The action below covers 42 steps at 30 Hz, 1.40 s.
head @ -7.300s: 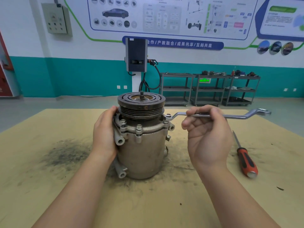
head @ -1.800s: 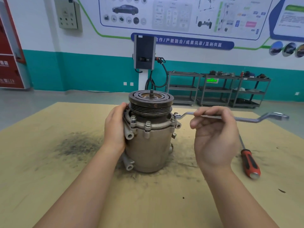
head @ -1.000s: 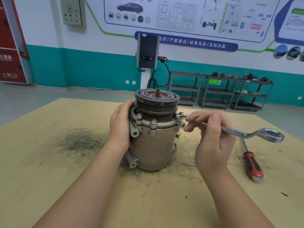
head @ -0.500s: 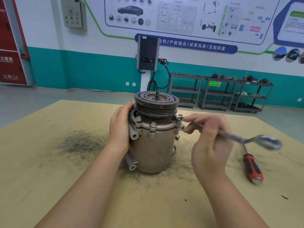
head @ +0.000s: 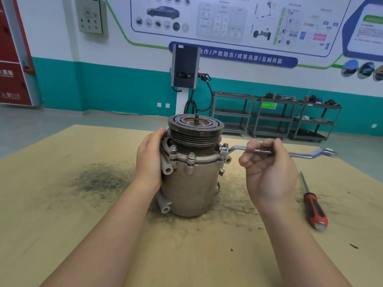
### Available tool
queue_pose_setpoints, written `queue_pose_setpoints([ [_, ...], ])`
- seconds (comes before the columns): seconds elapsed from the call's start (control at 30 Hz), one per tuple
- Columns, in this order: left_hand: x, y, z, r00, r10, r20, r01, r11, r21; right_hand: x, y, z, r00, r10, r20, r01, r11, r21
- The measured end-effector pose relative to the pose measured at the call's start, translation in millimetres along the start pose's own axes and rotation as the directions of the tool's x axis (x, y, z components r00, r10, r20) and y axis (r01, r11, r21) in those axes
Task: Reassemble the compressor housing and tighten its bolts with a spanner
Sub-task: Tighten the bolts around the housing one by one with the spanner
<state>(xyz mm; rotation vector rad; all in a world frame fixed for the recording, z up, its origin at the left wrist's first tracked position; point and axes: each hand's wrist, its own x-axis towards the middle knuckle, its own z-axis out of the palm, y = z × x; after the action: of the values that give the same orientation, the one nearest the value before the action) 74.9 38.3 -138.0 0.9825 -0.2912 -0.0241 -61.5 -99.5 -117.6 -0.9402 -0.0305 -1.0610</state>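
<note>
Compressor [head: 191, 183] beneath "合作/产教融合" banner [head: 233, 54]

One compressor [head: 192, 179], one spanner [head: 269, 151], one screwdriver [head: 314, 208], two hands [head: 149, 160].
</note>
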Motion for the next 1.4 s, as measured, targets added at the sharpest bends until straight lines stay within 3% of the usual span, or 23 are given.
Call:
queue_pose_setpoints([
  [0.07,-0.2,-0.3,0.1,1.0,0.002,0.003,-0.002,1.0,0.005,-13.3,5.7,2.7,0.961,-0.255,0.109,0.271,0.948,-0.169],
  [0.13,-0.2,-0.7,0.1,1.0,0.002,-0.003,-0.002,1.0,0.004,-27.0,14.0,5.5,0.865,-0.42,0.275,0.491,0.819,-0.296],
  [0.27,1.4,-1.7,0.6,1.0,-0.001,-0.01,0.001,1.0,-0.009,-38.5,23.4,6.3,0.66,-0.431,0.616,0.741,0.508,-0.439],
  [0.37,2.1,-2.4,0.7,1.0,-0.007,-0.007,0.007,1.0,-0.01,-34.8,20.2,4.6,0.609,-0.439,0.66,0.781,0.475,-0.405],
  [0.43,2.6,-2.5,0.2,1.0,-0.002,-0.004,0.002,1.0,-0.003,-32.8,14.9,5.4,0.683,-0.47,0.559,0.714,0.592,-0.374],
  [0.5,2.3,-2.4,-0.1,1.0,0.0,0.001,0.0,1.0,-0.001,-29.9,8.5,7.2,0.815,-0.46,0.352,0.566,0.764,-0.31],
  [0.57,1.9,-2.3,-0.1,1.0,-0.001,-0.004,0.001,1.0,-0.004,-24.5,3.5,7.2,0.913,-0.375,0.161,0.405,0.88,-0.249],
  [0.63,1.9,-2.2,-0.4,1.0,0.0,-0.005,0.0,1.0,-0.001,-18.3,1.1,6.2,0.964,-0.26,0.06,0.267,0.943,-0.201],
  [0.73,1.4,-1.6,-0.6,1.0,0.001,0.001,-0.001,1.0,0.009,-9.1,-2.2,4.6,0.997,-0.069,-0.023,0.068,0.997,-0.044],
  [0.87,0.3,-1.1,0.2,1.0,-0.008,-0.007,0.009,1.0,0.028,0.8,-4.2,2.9,0.977,0.2,-0.079,-0.187,0.971,0.152],
  [1.13,-0.5,0.4,0.9,1.0,-0.014,-0.001,0.014,1.0,0.02,-0.8,-1.4,1.4,0.978,0.198,-0.065,-0.175,0.95,0.257],
  [1.23,-0.9,1.5,1.4,1.0,-0.015,-0.008,0.015,1.0,0.024,-9.9,0.3,1.4,0.999,0.046,-0.026,-0.04,0.981,0.192],
  [1.3,-1.0,1.3,1.5,1.0,-0.011,-0.009,0.011,1.0,0.018,-22.9,5.0,1.5,0.972,-0.226,0.07,0.228,0.974,-0.01],
  [1.37,-0.6,0.4,1.5,1.0,-0.01,-0.012,0.011,1.0,0.015,-36.9,14.0,4.6,0.83,-0.456,0.32,0.542,0.795,-0.273],
  [1.4,-0.4,0.0,1.3,1.0,-0.012,-0.015,0.012,1.0,0.009,-42.3,19.8,6.0,0.744,-0.476,0.469,0.65,0.678,-0.344],
])
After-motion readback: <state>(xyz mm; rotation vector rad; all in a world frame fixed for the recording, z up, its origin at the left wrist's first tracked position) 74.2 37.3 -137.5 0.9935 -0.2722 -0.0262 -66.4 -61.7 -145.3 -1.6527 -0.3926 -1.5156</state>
